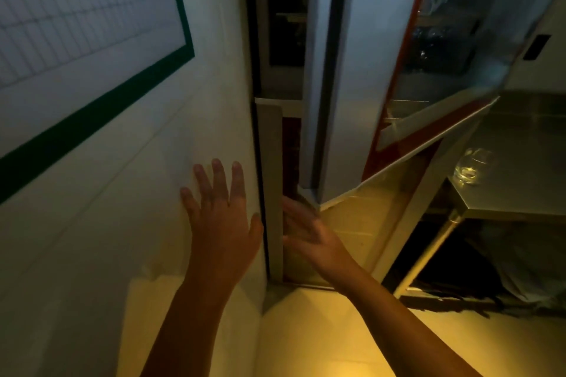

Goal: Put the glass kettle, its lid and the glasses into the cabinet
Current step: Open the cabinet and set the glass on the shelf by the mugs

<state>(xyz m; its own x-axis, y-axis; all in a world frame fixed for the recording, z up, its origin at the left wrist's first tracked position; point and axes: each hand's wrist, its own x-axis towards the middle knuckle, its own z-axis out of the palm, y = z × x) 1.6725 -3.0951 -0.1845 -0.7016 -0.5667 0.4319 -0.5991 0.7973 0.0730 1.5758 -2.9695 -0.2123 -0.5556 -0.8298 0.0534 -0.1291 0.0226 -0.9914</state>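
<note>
My left hand is spread flat with straight fingers against the white wall, just left of the cabinet's edge. My right hand is blurred, its fingers extended at the narrow lower cabinet door, and it holds nothing. An upper cabinet door with a glass panel stands swung open above. A clear glass sits on the steel counter at the right. I cannot see the glass kettle or its lid.
A framed white chart with a dark green border hangs on the wall at the left. Yellowish floor tiles lie below. Under the steel counter is a dark space with a metal leg.
</note>
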